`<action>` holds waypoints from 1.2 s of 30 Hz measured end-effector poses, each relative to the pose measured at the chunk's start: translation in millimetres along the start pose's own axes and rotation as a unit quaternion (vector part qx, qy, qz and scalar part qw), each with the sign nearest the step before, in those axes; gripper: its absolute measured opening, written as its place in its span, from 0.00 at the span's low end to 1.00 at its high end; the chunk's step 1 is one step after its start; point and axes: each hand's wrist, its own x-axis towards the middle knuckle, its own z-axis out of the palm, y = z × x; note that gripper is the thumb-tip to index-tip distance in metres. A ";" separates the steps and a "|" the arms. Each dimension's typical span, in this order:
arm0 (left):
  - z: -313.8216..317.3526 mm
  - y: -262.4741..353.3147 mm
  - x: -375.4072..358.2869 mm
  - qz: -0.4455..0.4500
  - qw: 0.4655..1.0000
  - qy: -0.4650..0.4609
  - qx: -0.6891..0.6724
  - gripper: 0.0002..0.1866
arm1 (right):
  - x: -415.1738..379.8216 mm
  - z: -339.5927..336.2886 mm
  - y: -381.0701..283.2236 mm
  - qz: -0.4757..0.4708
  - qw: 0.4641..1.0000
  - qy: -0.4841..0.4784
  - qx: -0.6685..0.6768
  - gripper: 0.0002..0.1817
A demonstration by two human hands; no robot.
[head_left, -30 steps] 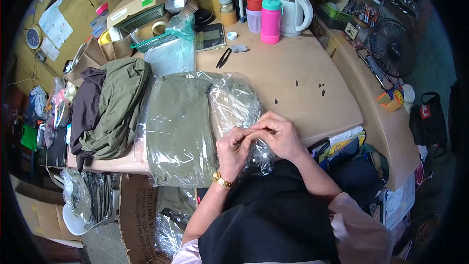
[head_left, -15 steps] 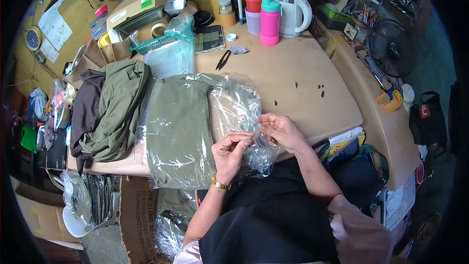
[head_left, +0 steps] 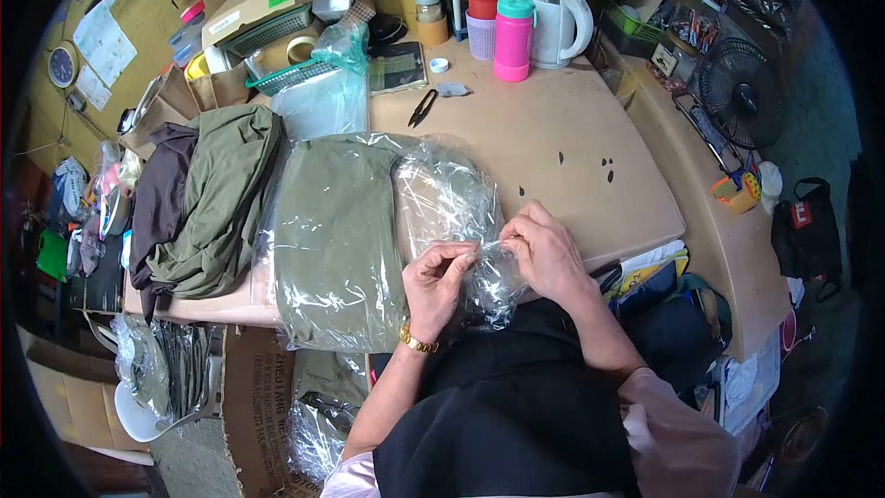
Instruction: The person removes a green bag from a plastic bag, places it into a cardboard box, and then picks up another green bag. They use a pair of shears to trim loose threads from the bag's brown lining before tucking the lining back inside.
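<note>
A clear plastic bag (head_left: 442,189) lies on the table, with a folded olive-green garment (head_left: 339,221) inside its left part. My left hand (head_left: 437,284), a gold watch (head_left: 418,341) at its wrist, pinches the bag's crumpled open end between thumb and fingers. Close beside it on the right, my right hand (head_left: 544,254) pinches the same end of the film. The fingertips of both hands almost meet at the gathered plastic (head_left: 493,286), which hangs over the table's front edge.
Loose olive (head_left: 226,189) and dark brown cloth (head_left: 161,212) lies to the left. Black thread snips (head_left: 423,108) rest behind the bag. A pink bottle (head_left: 513,41) and a kettle (head_left: 556,23) stand at the back. Below left are a cardboard box (head_left: 253,415) and more bagged garments (head_left: 175,369).
My right hand has turned, its knuckles now higher and its fingers pointing down at the film. My left hand keeps its pinch almost in place. The view has shifted slightly.
</note>
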 end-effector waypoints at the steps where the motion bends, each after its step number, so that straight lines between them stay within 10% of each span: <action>1: 0.7 0.5 0.6 -0.001 1.000 0.006 0.023 0.04 | -0.5 3.2 -2.8 0.000 1.000 -0.001 0.000 0.03; 6: 2.1 5.8 1.6 -0.021 0.998 0.005 0.055 0.04 | 1.7 23.2 -4.7 0.185 0.835 -0.013 0.518 0.03; 9: 1.8 7.0 0.5 -0.015 0.995 0.012 0.100 0.04 | 4.7 12.3 -15.1 0.135 0.940 -0.053 0.308 0.02; 16: 15.4 26.7 0.5 0.089 0.958 0.001 0.274 0.08 | 6.4 23.7 -12.2 -0.004 0.977 0.034 0.211 0.02; 27: 11.4 14.6 9.6 0.198 0.929 -0.048 0.309 0.07 | -2.6 39.9 21.3 0.178 0.864 0.010 0.471 0.03; 29: 11.1 16.2 4.9 0.074 0.957 -0.064 0.274 0.07 | -5.0 43.0 22.9 0.200 0.839 0.007 0.505 0.02; 36: 10.6 4.2 4.5 0.062 0.940 -0.041 0.333 0.09 | -9.1 54.1 33.6 0.238 0.819 0.029 0.521 0.05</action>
